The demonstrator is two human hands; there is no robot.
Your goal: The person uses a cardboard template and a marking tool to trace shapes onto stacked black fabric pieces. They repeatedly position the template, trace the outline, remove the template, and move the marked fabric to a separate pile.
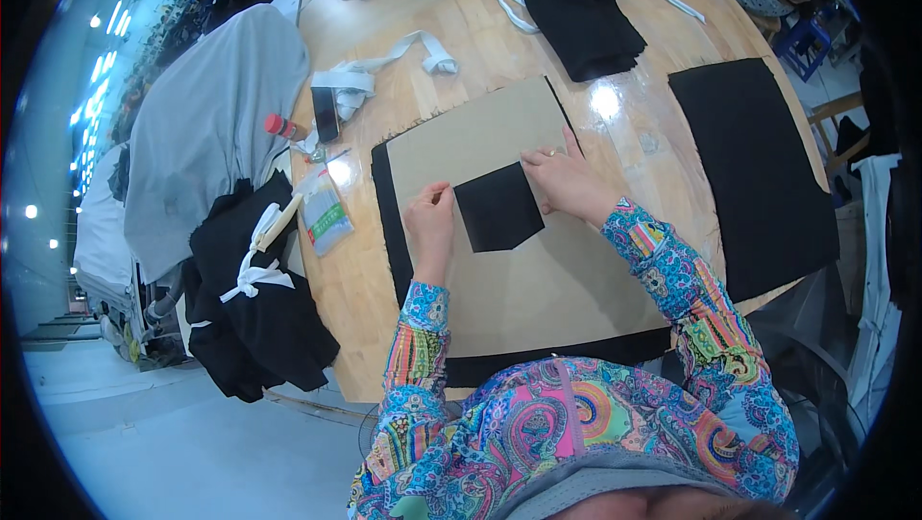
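A black five-sided fabric pocket piece (501, 211) with a pointed lower edge lies on a tan sheet (567, 294). My left hand (429, 227) is closed, its thumb and forefinger pinched at the pocket piece's upper left corner. On the opposite side, my right hand (573, 181) rests with fingers spread, the fingertips touching the pocket piece's upper right edge. Beneath the tan sheet is a larger black fabric panel (387, 222), showing along the left and near edges.
Black fabric panels (754, 174) lie at the table's right, with a folded black stack (581, 11) at the back. To the left are white tape (355, 78), a phone (326, 115), a red-capped bottle (280, 126), a plastic packet (327, 213) and a tied black bundle (259, 280).
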